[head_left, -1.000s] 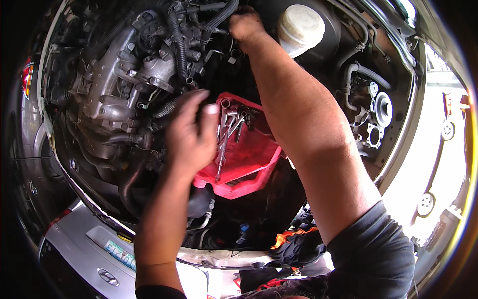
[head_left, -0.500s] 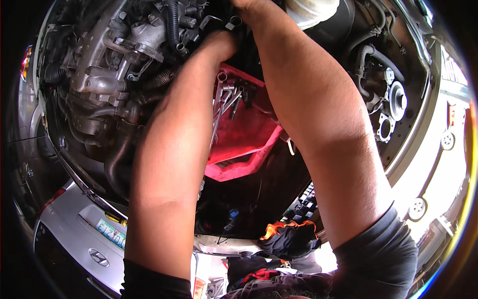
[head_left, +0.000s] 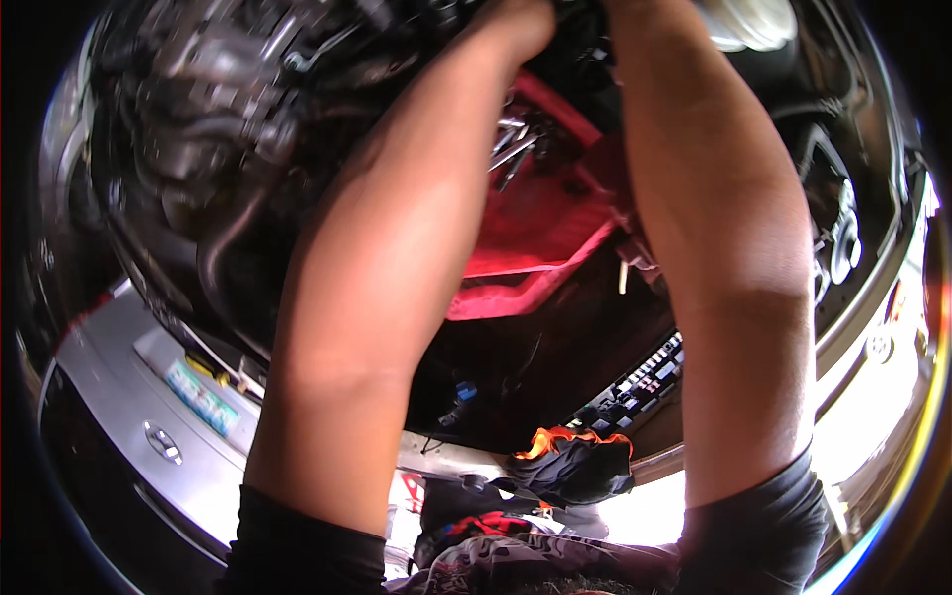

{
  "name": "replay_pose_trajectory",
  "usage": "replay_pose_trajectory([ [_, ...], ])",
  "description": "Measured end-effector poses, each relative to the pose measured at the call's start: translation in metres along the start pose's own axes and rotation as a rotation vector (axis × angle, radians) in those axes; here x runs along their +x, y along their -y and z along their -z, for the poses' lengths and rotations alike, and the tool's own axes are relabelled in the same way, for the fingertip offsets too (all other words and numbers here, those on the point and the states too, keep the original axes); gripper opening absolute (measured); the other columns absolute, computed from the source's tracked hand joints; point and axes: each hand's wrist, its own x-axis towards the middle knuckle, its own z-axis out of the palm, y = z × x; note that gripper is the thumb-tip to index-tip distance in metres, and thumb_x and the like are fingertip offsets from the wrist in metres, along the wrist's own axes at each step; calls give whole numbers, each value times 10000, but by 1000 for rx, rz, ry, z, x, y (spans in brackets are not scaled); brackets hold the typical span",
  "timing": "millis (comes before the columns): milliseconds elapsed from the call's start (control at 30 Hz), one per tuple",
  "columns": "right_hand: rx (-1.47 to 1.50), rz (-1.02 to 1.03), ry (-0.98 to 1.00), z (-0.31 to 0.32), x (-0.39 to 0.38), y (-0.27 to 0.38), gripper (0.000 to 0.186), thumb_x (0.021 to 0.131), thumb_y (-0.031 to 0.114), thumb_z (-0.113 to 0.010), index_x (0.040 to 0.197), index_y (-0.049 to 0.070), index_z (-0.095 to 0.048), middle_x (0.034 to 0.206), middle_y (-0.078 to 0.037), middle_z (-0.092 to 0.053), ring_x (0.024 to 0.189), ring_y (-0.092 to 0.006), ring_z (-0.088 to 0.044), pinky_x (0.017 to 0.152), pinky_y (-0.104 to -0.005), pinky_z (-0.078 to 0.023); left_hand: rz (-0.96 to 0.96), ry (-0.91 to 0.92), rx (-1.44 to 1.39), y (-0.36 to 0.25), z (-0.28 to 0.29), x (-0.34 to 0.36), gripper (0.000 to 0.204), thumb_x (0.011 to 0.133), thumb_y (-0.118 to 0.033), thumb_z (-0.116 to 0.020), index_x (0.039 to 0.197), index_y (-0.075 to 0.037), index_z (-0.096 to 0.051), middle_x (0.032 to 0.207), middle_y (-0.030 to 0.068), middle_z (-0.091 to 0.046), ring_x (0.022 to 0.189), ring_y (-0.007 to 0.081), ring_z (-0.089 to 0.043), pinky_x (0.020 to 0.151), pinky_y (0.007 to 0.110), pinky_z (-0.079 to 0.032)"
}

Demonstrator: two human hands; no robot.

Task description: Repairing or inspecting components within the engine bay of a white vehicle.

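Head view, and over on the far left a silver car [head_left: 119, 387] stands outside the bay, with the engine [head_left: 188, 149] next along, its metal and hoses smeared by blur. Here's the left forearm [head_left: 377, 258], slanting up to the left hand [head_left: 524, 28] at the upper edge; the fingers are out of sight, so there's no telling whether that grip is apart or clamped on something. Below it, metal tools [head_left: 512, 149] lie loose in the red tray [head_left: 545, 213], down in the bay between the forearms, probably set there so the walls keep small pieces from dropping and everything stays within reach. The left forearm covers the tray's near side, and the exact tools are hard to make out. Lower down, an orange-edged dark cloth [head_left: 575, 471] drapes by the front rim. Further right, the right forearm [head_left: 739, 248] climbs to the right hand [head_left: 630, 8], almost wholly cut off, its grip equally unreadable; a white reservoir [head_left: 759, 22], cropped too, closes the line.
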Motion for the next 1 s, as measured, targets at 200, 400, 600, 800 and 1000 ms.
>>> replay_pose_trajectory([
  [200, 162, 70, -23, 2, 10, 4, 436, 493, 166, -857, 896, 72, -717, 1006, -160, -694, 932, -350, -671, 805, -371, -567, -11, -38, -150, 13, 15, 39, 499, 984, -259, -381, 1354, 44, -526, 1346, 224, -561, 1252, 338, -528, 1014, 463, -419],
  [400, -185, 289, -56, 16, 2, 37, 490, 452, 176, -879, 907, 60, -737, 1006, -158, -708, 976, -327, -685, 848, -362, -557, 18, -83, -111, 11, 19, 41, 491, 976, -317, -488, 1315, 27, -577, 1305, 210, -598, 1188, 332, -578, 994, 449, -440],
  [600, 203, -36, -44, 26, 4, 50, 271, 786, 138, -616, 1005, 20, -724, 1097, -211, -696, 1082, -331, -657, 942, -387, -505, 83, -178, 178, 24, 26, 71, 493, 991, -300, -461, 1325, 48, -563, 1347, 210, -576, 1260, 317, -542, 1014, 439, -429],
  [800, 117, -18, -44, 3, 9, 38, 312, 775, 235, -659, 1013, 42, -721, 1073, -177, -706, 1055, -321, -664, 941, -384, -513, -22, -142, 181, 6, 11, 48, 502, 996, -327, -436, 1319, 32, -571, 1268, 204, -624, 1196, 322, -584, 988, 432, -456],
  [1000, 200, -47, -96, 6, 15, 49, 267, 836, 156, -530, 944, 37, -743, 1041, -175, -720, 1043, -308, -677, 908, -411, -518, 6, -108, 116, 10, -8, 51, 480, 986, -326, -450, 1291, 18, -587, 1244, 194, -633, 1168, 319, -592, 969, 428, -462],
])
